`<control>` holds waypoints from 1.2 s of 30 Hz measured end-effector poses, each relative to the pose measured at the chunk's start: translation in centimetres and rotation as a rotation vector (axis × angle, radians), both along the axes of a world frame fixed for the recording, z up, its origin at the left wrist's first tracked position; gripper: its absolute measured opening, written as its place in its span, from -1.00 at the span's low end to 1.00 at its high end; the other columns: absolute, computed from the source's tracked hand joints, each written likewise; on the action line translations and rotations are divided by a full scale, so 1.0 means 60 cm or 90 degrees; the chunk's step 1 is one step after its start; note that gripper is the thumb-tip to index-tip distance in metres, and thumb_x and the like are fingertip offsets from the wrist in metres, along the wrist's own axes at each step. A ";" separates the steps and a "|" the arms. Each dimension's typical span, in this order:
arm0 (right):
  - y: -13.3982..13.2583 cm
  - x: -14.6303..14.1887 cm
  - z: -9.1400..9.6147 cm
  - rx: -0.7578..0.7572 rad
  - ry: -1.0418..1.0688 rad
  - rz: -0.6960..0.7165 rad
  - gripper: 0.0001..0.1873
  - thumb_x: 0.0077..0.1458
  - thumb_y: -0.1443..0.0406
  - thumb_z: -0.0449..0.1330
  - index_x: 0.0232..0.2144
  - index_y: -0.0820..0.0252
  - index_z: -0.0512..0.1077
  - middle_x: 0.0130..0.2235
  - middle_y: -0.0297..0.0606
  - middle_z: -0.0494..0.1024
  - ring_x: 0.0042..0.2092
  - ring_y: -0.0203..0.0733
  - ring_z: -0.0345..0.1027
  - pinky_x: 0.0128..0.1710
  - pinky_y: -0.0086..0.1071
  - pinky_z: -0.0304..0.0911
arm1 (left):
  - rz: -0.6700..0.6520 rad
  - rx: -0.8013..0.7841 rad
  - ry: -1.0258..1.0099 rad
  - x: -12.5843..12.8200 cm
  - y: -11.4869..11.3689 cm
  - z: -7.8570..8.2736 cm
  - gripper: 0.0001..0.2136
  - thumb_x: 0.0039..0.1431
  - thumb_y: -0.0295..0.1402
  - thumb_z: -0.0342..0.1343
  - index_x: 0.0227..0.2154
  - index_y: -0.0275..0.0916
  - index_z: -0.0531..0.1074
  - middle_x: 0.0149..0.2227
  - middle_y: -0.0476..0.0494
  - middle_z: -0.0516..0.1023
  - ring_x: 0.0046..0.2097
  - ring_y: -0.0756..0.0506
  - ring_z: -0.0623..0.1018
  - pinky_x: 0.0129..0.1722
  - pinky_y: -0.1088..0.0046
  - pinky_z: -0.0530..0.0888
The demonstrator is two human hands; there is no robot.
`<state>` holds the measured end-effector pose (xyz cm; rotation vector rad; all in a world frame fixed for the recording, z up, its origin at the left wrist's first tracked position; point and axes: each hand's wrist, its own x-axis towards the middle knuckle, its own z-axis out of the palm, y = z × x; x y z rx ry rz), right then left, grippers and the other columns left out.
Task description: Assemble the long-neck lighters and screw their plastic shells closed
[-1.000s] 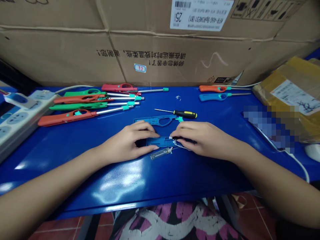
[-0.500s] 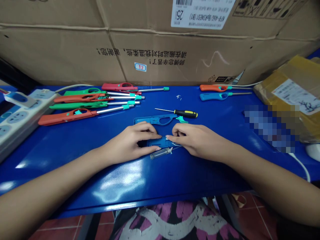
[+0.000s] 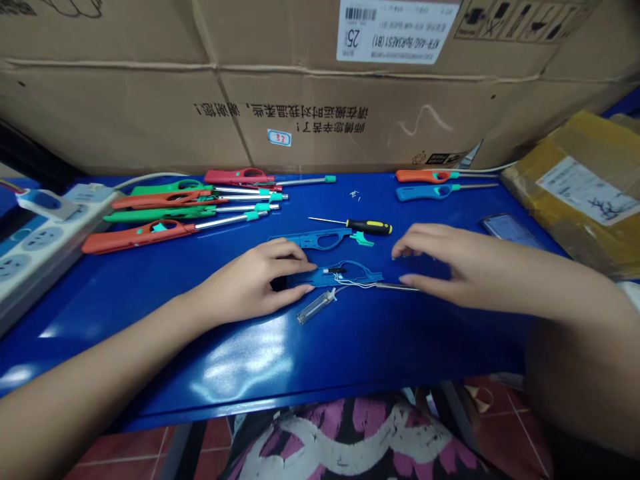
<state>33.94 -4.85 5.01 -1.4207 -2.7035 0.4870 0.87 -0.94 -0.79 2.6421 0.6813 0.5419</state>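
A blue lighter shell half (image 3: 350, 274) lies open on the blue table (image 3: 150, 293), with white wires and a black part inside it. My left hand (image 3: 255, 280) pinches its left end between thumb and fingers. My right hand (image 3: 450, 263) hovers just to the right of the shell with its fingers spread and curved, holding nothing. Below those fingers lies the lighter's thin metal tube (image 3: 397, 287). A clear fuel tank (image 3: 315, 307) rests in front of the shell. The other blue shell half (image 3: 320, 239) lies just behind, next to a yellow-and-black screwdriver (image 3: 367, 227).
Several red and green long-nosed lighters (image 3: 190, 207) are piled at the back left; an orange lighter (image 3: 435, 177) and a blue lighter (image 3: 430, 193) lie at the back right. A power strip (image 3: 30, 233) sits far left, a phone (image 3: 510, 230) and yellow package (image 3: 585, 187) right. Cardboard boxes (image 3: 300, 100) wall the back.
My right hand has lifted off the blue shell and moved right, uncovering the wires and the metal tube. My left hand has kept its hold.
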 end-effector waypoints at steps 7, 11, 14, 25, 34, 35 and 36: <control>-0.038 0.002 -0.065 -0.035 0.015 -0.059 -0.76 0.34 0.07 0.08 -0.17 0.08 0.38 -0.10 -0.19 0.45 -0.09 -0.08 0.38 -0.11 -0.20 0.30 | 0.005 0.013 0.008 0.000 -0.001 -0.003 -0.73 0.33 -0.27 0.13 -0.03 -0.28 0.57 -0.08 -0.21 0.57 -0.06 -0.13 0.56 -0.02 0.30 0.53; -0.048 -0.008 -0.083 -0.024 0.060 -0.074 -0.78 0.39 0.13 0.00 -0.19 0.10 0.33 -0.14 -0.21 0.45 -0.14 -0.11 0.36 -0.14 -0.22 0.28 | 0.003 0.009 0.009 -0.001 -0.001 0.000 -0.74 0.33 -0.28 0.13 -0.03 -0.28 0.58 -0.08 -0.21 0.57 -0.07 -0.13 0.57 -0.03 0.30 0.54; -0.052 -0.009 -0.079 -0.063 0.112 -0.078 -0.81 0.41 0.18 -0.03 -0.14 0.07 0.34 -0.13 -0.26 0.50 -0.14 -0.16 0.41 -0.13 -0.27 0.29 | 0.000 0.005 0.019 -0.001 -0.002 0.004 -0.73 0.33 -0.28 0.12 -0.03 -0.27 0.57 -0.08 -0.21 0.57 -0.06 -0.14 0.57 -0.02 0.29 0.54; -0.049 -0.021 -0.086 -0.009 0.094 -0.097 -0.78 0.40 0.13 -0.01 -0.13 0.05 0.37 -0.14 -0.32 0.58 -0.14 -0.16 0.51 -0.17 -0.28 0.32 | -0.012 -0.002 0.031 -0.003 0.000 0.004 -0.72 0.35 -0.26 0.09 -0.01 -0.25 0.57 -0.06 -0.21 0.56 -0.04 -0.16 0.56 0.02 0.21 0.53; -0.045 -0.015 -0.104 0.073 0.158 -0.069 -0.89 0.36 0.23 0.10 -0.18 0.09 0.40 -0.17 -0.28 0.56 -0.13 -0.19 0.47 -0.14 -0.29 0.35 | -0.014 -0.009 0.033 -0.003 0.002 0.003 -0.72 0.36 -0.25 0.09 0.00 -0.25 0.56 -0.05 -0.21 0.56 -0.02 -0.17 0.55 0.04 0.20 0.52; -0.045 -0.014 -0.105 0.079 0.172 -0.061 -0.90 0.35 0.25 0.11 -0.19 0.10 0.41 -0.18 -0.28 0.56 -0.13 -0.19 0.46 -0.13 -0.29 0.36 | -0.012 -0.010 0.033 -0.003 0.002 0.003 -0.72 0.36 -0.25 0.09 0.00 -0.25 0.56 -0.05 -0.21 0.56 -0.02 -0.17 0.55 0.04 0.19 0.52; -0.046 -0.014 -0.107 0.085 0.185 -0.053 -0.91 0.35 0.26 0.12 -0.20 0.10 0.42 -0.19 -0.27 0.55 -0.13 -0.20 0.45 -0.12 -0.29 0.36 | -0.010 -0.011 0.033 -0.003 0.002 0.002 -0.72 0.37 -0.25 0.09 0.00 -0.25 0.56 -0.05 -0.21 0.56 -0.02 -0.17 0.55 0.05 0.19 0.52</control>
